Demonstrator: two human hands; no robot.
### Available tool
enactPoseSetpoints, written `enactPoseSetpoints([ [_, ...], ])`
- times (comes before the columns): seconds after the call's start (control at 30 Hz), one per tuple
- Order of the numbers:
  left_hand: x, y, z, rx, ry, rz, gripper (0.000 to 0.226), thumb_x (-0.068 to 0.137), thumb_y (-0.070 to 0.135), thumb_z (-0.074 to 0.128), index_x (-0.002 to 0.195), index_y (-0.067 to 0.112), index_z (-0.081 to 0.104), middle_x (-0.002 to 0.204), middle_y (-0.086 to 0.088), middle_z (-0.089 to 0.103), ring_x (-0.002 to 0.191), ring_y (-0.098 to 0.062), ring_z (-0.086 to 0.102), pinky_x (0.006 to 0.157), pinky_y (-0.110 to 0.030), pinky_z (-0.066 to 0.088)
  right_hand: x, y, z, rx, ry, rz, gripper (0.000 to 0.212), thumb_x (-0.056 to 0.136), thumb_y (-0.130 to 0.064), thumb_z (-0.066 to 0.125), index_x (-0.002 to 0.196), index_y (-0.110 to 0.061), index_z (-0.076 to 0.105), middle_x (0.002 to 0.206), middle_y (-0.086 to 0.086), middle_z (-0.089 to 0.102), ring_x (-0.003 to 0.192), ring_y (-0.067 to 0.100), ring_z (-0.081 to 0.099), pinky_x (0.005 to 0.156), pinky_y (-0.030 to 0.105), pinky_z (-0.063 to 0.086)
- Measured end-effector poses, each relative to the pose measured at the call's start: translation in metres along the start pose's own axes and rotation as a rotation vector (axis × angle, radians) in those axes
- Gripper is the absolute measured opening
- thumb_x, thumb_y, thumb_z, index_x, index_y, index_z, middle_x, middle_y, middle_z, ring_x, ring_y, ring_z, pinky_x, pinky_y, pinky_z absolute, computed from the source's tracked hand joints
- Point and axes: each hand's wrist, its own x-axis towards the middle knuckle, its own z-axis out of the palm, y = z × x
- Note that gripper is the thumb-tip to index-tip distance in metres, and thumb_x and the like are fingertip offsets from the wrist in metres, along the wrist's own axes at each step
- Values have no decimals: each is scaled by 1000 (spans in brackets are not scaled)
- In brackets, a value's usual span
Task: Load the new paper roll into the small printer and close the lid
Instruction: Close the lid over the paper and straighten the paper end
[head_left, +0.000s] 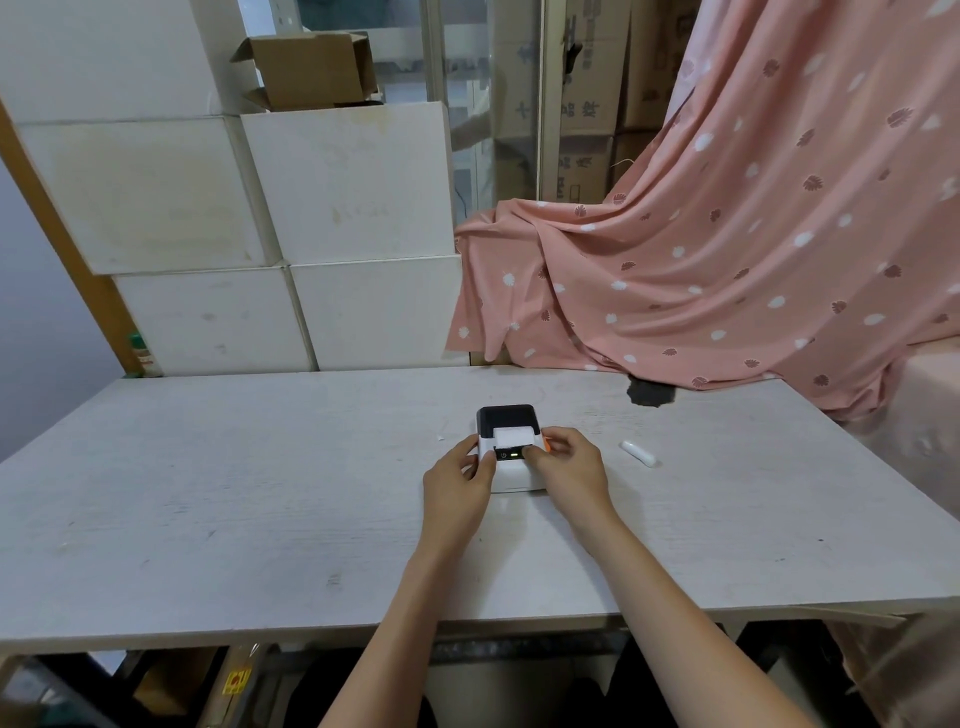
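A small white printer (511, 475) with a dark top lid (506, 414) stands in the middle of the grey table (260, 493). A strip of white paper (513, 436) sticks out between the lid and the front panel, where a green light glows. My left hand (457, 478) grips the printer's left side, thumb on the front panel. My right hand (569, 460) holds the right side, its fingertips pressing on the top front edge next to an orange tab. The paper roll itself is hidden inside.
A small white stick-shaped object (638, 452) lies on the table to the right of the printer. White boxes (291, 228) are stacked behind the table on the left. A pink patterned cloth (727, 270) drapes over the back right.
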Motion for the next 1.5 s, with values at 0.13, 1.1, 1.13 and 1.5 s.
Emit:
enactPoseSetpoints([
  [0.13,0,0,0,10,-10,4,38,96,21,59,83,57,57,72,39,65,77,23,59,70,-2,46,3,-2,1,19,5,26,31,79,-27,76,108,-27,66,102,-13,66,96,5,63,86,27,49],
  [1.1,7,-12,4,27,14,3,30,98,22,59,128,21,65,103,13,66,81,19,55,65,4,42,-5,8,-3,-44,-22,-98,41,88,-31,74,127,-25,64,115,-10,64,107,6,58,90,23,43],
  [1.13,7,-12,4,27,14,2,30,98,22,59,128,21,65,103,13,65,82,19,55,66,4,42,-6,8,-3,-46,-21,-97,41,88,-31,74,128,-24,64,115,-10,63,107,7,58,90,23,43],
  [1.5,8,-13,5,45,18,9,30,98,23,59,127,22,65,103,15,66,84,18,57,68,4,43,-7,7,-3,-31,-28,-83,43,87,-32,74,128,-25,63,114,-10,63,107,6,58,90,22,43],
])
